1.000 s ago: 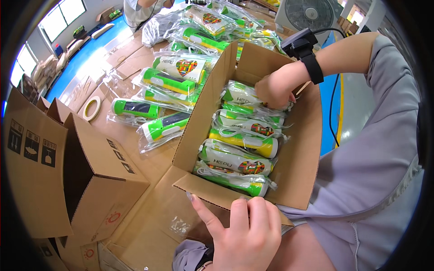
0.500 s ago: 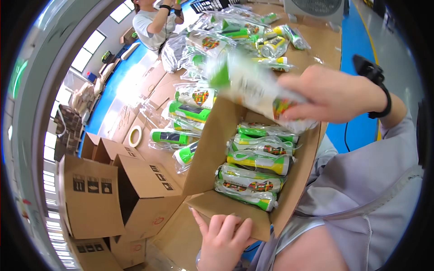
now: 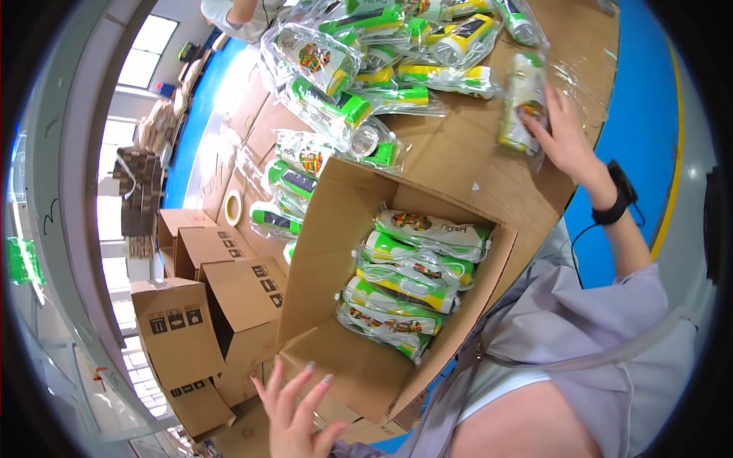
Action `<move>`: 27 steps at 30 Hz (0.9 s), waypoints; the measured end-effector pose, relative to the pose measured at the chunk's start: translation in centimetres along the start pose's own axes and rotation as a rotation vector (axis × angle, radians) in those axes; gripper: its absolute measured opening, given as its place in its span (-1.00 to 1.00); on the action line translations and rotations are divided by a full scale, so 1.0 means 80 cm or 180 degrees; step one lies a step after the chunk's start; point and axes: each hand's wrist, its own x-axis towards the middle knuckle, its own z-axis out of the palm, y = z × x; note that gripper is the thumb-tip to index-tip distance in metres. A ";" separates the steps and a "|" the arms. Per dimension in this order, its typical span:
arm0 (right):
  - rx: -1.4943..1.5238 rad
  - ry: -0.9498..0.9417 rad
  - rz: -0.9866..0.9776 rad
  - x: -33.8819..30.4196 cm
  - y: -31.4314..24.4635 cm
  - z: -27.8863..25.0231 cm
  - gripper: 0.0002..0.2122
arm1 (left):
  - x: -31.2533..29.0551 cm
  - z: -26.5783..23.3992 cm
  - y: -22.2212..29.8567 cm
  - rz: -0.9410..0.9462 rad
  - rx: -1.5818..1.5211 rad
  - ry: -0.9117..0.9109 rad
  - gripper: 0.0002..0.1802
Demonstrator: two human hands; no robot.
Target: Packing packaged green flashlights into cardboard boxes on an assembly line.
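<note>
My right hand [image 3: 566,133] has its fingers around the right side of a plastic-bagged cylinder [image 3: 522,103], white, green and yellow, shaped like a flashlight. It is over the cardboard at the table's right side. Below it, an open cardboard box [image 3: 313,267] holds a row of similar bagged cylinders [image 3: 408,278], lying side by side. A mostly white one [image 3: 435,233] lies at the far end of that row. My left hand [image 3: 294,416], fingers spread and holding nothing, is by the box's near left corner.
A heap of bagged cylinders [image 3: 382,61] covers the far table, with more along the box's left side. A tape roll [image 3: 233,207] lies left, beyond several open cartons [image 3: 244,298]. Another person's arm [image 3: 240,11] shows at the far left.
A mostly white bagged cylinder now lies at the box's far end. My right hand has moved away to another at the far right. My left hand has come off the box's near flap.
</note>
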 end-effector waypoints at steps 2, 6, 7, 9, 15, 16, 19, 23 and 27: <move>-0.0127 0.1094 -0.0414 -0.016 0.004 0.018 -0.48 | 0.018 -0.024 0.015 0.0156 -0.0062 -0.0147 -0.45; 0.0631 0.1010 -0.0393 -0.055 -0.009 0.044 -0.54 | 0.071 -0.057 0.048 0.0566 0.0317 -0.1002 -0.52; 0.0567 0.0951 -0.0344 -0.065 -0.002 0.037 -0.54 | 0.109 -0.055 0.048 0.0709 0.0142 -0.1085 -0.58; 0.0701 0.1234 -0.0513 -0.069 -0.008 0.033 -0.57 | 0.140 -0.051 0.055 0.0792 0.0345 -0.1146 -0.59; 0.0998 0.1110 -0.0403 -0.069 0.001 0.041 -0.60 | 0.235 0.019 0.031 0.1260 0.0540 -0.1425 -0.71; 0.0988 0.1116 -0.0396 -0.071 0.003 0.040 -0.61 | 0.240 0.036 0.030 0.1454 0.0680 -0.1484 -0.72; 0.1136 0.1072 -0.0385 -0.072 0.004 0.040 -0.63 | 0.241 0.066 0.039 0.1895 0.1001 -0.1301 -0.73; 0.1203 0.1127 -0.0484 -0.071 0.008 0.040 -0.64 | 0.234 0.057 0.053 0.2147 0.1064 -0.0625 -0.73; 0.1160 0.1098 -0.0572 -0.071 0.010 0.041 -0.64 | 0.231 0.012 0.045 0.1695 0.1233 -0.0669 -0.82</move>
